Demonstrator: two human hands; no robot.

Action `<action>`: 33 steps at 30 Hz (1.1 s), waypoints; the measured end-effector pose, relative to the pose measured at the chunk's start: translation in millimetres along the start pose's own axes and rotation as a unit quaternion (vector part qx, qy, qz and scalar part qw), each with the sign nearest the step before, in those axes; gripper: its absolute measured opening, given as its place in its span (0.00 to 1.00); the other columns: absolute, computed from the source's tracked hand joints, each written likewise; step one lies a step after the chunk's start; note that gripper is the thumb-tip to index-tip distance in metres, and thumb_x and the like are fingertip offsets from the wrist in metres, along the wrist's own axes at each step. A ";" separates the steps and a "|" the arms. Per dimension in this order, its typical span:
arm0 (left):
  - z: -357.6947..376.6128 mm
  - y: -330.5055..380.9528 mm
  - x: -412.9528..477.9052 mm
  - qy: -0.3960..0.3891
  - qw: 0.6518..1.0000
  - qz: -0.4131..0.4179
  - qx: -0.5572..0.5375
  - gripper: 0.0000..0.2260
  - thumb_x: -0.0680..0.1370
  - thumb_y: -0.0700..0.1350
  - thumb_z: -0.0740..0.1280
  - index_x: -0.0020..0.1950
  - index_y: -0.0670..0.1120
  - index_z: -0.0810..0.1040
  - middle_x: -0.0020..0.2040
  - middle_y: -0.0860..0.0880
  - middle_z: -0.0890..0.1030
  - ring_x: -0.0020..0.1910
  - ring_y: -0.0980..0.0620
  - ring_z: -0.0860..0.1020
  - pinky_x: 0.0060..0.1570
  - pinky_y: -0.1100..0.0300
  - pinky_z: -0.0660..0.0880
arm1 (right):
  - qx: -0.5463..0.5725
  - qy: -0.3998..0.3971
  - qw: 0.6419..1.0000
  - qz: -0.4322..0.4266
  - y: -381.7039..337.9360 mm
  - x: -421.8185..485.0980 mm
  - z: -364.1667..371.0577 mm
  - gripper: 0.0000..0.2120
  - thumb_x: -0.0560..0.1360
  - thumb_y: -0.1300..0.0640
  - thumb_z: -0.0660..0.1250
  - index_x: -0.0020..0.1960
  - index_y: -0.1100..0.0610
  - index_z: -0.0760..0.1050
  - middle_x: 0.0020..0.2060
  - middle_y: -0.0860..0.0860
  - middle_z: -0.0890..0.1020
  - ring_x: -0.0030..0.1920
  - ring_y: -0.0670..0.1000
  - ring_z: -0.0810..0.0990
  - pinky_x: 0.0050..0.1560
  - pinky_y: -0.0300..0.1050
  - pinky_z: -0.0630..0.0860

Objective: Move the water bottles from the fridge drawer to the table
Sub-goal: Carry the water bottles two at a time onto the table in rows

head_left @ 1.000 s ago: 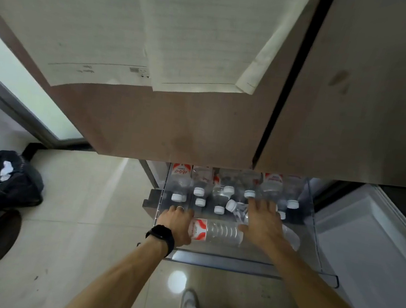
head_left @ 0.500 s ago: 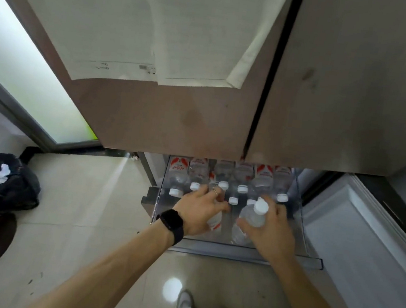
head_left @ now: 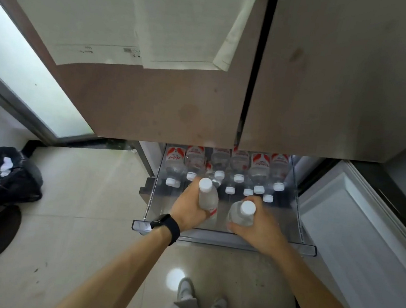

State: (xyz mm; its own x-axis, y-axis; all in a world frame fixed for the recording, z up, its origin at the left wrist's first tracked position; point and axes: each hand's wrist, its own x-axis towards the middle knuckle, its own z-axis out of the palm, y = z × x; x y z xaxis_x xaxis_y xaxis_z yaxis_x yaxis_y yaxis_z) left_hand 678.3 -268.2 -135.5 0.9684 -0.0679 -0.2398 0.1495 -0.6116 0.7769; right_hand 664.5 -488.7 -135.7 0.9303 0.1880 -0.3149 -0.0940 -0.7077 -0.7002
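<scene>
A black bag (head_left: 8,174) sits on the tiled floor (head_left: 81,216) far to the left, beside a dark stand, well apart from the work. The floor between it and the fridge is bare, which looks like the free way out for a turn toward the table; no table shows in this view.

The drawer (head_left: 222,239) is pulled out below the two closed fridge doors (head_left: 167,104). The left hand (head_left: 188,210), a black watch (head_left: 167,227) on its wrist, is closed around a bottle (head_left: 207,196) held cap-up over the front of the drawer. Just beside it, the right hand (head_left: 259,226) is wrapped around a second bottle (head_left: 240,214), also cap-up. Whether either bottle has cleared the drawer floor, I cannot tell. Behind both hands, a crowd of other bottles (head_left: 240,168) lies packed against the back, caps pointing forward.

The step in hand looks like the lift-out: both bottles gripped, not yet carried away. The next move calls for raising them straight up over the drawer's front rail, then drawing them back toward the body. The door bottoms overhang the back of the drawer, so headroom is tight there and freer at the front.

To the right, a white panel (head_left: 354,237) stands just beside the drawer's right wall, so there is little room that way; left and backward are the open sides
</scene>
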 end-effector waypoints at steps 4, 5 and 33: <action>9.2 -10.5 0.1 -0.058 0.998 -0.034 0.018 0.39 0.64 0.51 0.82 0.68 0.54 0.64 0.64 0.50 0.71 0.61 0.48 0.73 0.64 0.50 0.73 | 0.001 0.014 1.000 -0.012 4.7 4.7 0.7 0.33 0.64 0.42 0.78 0.63 0.40 0.66 0.53 0.41 0.78 0.51 0.47 0.79 0.49 0.45 0.77; 10.8 -12.9 1.5 -0.064 0.997 -0.037 0.022 0.39 0.63 0.53 0.82 0.68 0.53 0.64 0.64 0.51 0.72 0.60 0.49 0.73 0.64 0.49 0.73 | 0.000 0.007 1.000 -0.016 5.9 7.0 1.0 0.31 0.63 0.42 0.78 0.61 0.39 0.66 0.52 0.40 0.78 0.51 0.46 0.79 0.49 0.46 0.78; -111.9 61.5 -80.9 0.186 0.977 0.057 -0.086 0.28 0.69 0.48 0.81 0.64 0.51 0.72 0.56 0.54 0.79 0.55 0.57 0.78 0.54 0.62 0.75 | 0.102 0.133 0.983 -0.079 -116.3 -21.2 -52.3 0.22 0.64 0.45 0.79 0.55 0.45 0.77 0.44 0.43 0.83 0.42 0.43 0.81 0.37 0.37 0.74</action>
State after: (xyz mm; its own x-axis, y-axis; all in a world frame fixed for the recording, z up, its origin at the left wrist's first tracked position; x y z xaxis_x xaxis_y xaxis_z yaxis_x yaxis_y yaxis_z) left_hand 631.5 -212.1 -3.2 0.9813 0.1839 0.0570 0.0375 -0.4729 0.8803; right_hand 674.2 -446.0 -14.1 0.9962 0.0809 -0.0317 0.0158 -0.5276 -0.8493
